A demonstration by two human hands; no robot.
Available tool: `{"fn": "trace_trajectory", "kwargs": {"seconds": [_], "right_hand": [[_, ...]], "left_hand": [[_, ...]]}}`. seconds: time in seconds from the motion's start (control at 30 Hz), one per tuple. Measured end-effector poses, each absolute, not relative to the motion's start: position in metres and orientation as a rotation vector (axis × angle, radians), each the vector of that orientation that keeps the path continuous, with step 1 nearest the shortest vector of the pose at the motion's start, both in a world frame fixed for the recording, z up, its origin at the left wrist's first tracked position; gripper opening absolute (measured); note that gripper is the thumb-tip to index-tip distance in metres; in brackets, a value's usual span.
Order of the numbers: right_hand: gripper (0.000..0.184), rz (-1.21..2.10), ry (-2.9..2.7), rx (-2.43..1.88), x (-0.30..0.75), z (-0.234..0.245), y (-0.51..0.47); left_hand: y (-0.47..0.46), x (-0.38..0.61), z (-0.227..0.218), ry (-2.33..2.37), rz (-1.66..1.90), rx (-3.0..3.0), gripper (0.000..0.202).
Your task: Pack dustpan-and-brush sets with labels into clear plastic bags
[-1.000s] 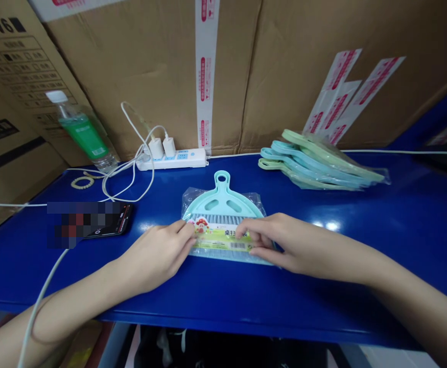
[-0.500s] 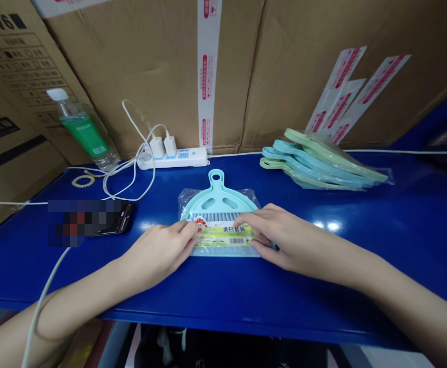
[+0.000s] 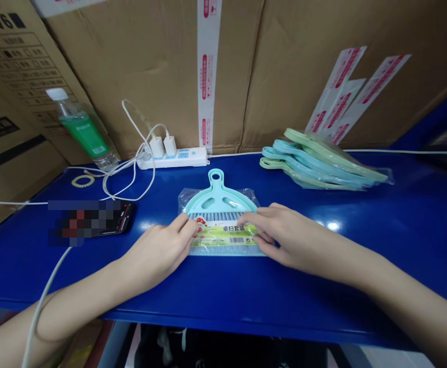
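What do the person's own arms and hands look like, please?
Left grip and right grip are bare five-fingered hands, without gloves. No sleeve shows on the left forearm or right forearm, and no watch or ring is visible, though some fingers are partly hidden. A white cable crosses before the left forearm. No markings can be made out.

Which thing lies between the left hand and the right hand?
In the head view, a light-blue plastic dustpan in clear wrapping, with grey bristles and a printed label, lies between the left hand and right hand.
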State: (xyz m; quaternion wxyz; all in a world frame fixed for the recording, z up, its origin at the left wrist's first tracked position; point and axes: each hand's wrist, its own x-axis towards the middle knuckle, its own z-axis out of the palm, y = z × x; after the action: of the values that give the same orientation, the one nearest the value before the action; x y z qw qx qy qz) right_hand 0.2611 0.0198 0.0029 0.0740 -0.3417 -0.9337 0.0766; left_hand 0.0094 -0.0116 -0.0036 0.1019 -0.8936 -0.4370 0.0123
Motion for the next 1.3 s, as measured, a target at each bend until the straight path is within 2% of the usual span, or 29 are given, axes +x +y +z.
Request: {"fn": "trace_trajectory", "kwargs": {"seconds": [0.2,0.63,1.3], "right_hand": [[0.034,0.24,-2.789,-1.111,0.262,0.0022,0.0199],[0.035,0.28,-2.761,-1.037,0.2659,-0.0021,0.0225],[0.031,0.283,-2.792,-1.001,0.2683,-0.0004,0.0217]], "left_hand": [[-0.0118,0.0116,-0.0015,-1.336,0.166,-2.583,0.016],[-0.0126,0.0106,-0.004,-1.146,-0.106,-2.505,0.015],[-0.0093,0.0093,-0.0039,-0.953,0.047,-2.591,0.026]]}}
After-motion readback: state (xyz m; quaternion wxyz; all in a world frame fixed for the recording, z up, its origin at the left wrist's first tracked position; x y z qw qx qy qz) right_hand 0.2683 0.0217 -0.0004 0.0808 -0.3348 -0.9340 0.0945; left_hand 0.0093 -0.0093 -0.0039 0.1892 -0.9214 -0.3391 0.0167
